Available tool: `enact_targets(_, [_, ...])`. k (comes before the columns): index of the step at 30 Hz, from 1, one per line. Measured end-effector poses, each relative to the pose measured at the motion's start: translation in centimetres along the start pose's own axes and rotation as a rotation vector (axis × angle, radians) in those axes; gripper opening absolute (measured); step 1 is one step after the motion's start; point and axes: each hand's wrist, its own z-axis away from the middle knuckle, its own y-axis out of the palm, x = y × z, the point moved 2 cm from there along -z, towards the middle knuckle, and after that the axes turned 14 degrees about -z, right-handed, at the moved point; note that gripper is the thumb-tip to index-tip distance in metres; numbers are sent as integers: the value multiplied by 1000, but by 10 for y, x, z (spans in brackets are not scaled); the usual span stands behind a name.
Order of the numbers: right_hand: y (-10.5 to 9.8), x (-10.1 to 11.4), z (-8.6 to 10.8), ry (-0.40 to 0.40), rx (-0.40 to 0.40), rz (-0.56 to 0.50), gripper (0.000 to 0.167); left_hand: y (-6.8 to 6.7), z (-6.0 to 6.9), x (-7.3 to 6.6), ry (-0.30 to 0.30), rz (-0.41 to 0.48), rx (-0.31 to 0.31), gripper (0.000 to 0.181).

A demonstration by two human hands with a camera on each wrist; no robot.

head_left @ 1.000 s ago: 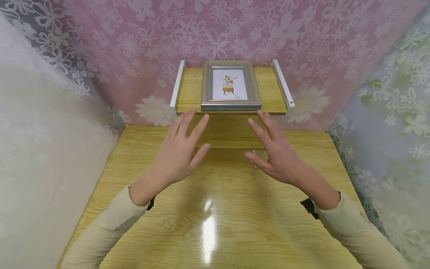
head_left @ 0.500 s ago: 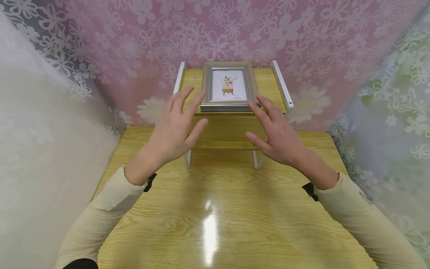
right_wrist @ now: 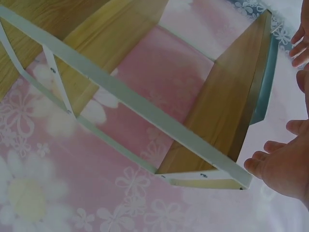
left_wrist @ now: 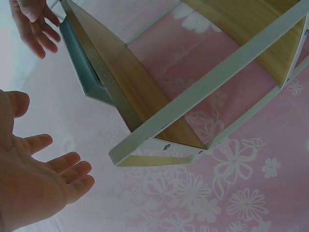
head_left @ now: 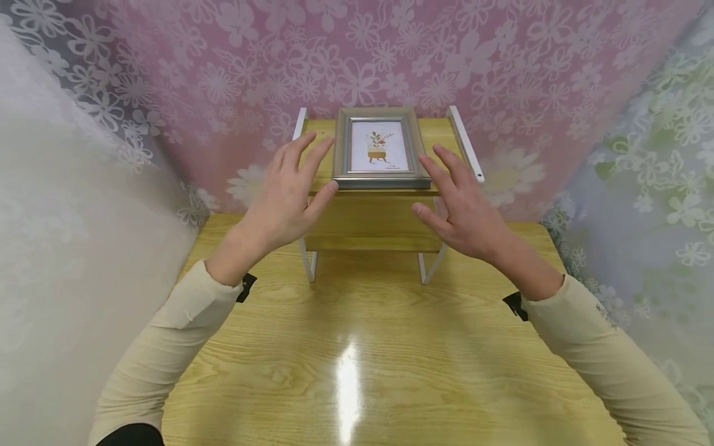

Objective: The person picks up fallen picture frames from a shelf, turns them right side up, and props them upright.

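A picture frame (head_left: 382, 179) with a potted-plant print lies flat on the top board of a small two-tier shelf (head_left: 368, 223). My left hand (head_left: 284, 198) hovers at the frame's left side, fingers spread and holding nothing. On the other side my right hand (head_left: 465, 207) mirrors it, its fingertips near the frame's right edge. In the left wrist view the left hand (left_wrist: 43, 179) is apart from the frame's blue-grey side (left_wrist: 79, 63). The right wrist view has the right hand (right_wrist: 285, 162) close to the shelf's front corner; contact there cannot be told.
The shelf has white metal side frames (head_left: 467, 145) and stands on a wooden table (head_left: 268, 371) against a pink floral wall (head_left: 223, 80). A pale wall (head_left: 83, 260) rises at the left, a floral one (head_left: 647, 204) at the right.
Both hands have moved forward and up in the head view, from in front of the shelf to either side of the picture frame. The frame stays on the shelf.
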Motion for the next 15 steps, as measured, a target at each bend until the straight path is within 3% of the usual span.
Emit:
enact_targets(2, [-2, -3, -1, 15, -2, -13, 72, 0, -2, 1, 4, 2, 2, 57])
enact_targets(5, [-6, -6, -4, 41, -21, -84, 68, 0, -5, 3, 43, 23, -48, 55])
enact_targets(10, [-15, -10, -15, -23, -118, -162, 67, -2, -13, 7, 136, 83, -159, 51])
enact_targets(15, [-21, -13, -28, -47, -150, -145, 63, -4, -20, 11, 178, 129, -178, 48])
